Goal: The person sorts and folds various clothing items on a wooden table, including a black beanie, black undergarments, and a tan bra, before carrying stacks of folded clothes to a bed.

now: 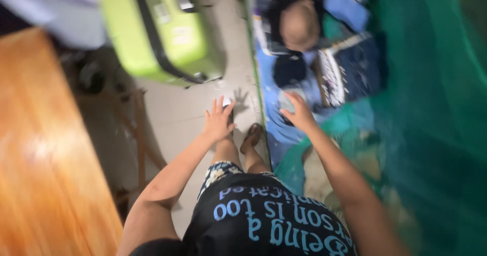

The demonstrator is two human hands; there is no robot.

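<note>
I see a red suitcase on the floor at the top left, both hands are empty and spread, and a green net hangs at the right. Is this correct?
Not quite: the suitcase is lime green, not red, as the head view shows. The rest holds: it stands on the floor at the top left, the left hand and right hand are empty and spread, and a green net hangs at the right.

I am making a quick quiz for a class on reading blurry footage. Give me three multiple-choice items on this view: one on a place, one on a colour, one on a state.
1. Where is the suitcase?
A. on the floor ahead of the left hand
B. on the wooden tabletop
C. on the blue mat

2. What colour is the netting?
A. red
B. green
C. white

3. How is the left hand?
A. closed in a fist
B. wrapped round a handle
C. open, fingers spread

Answers: A, it stands on the pale floor; B, green mesh fills the right side; C, nothing is in it.
</note>
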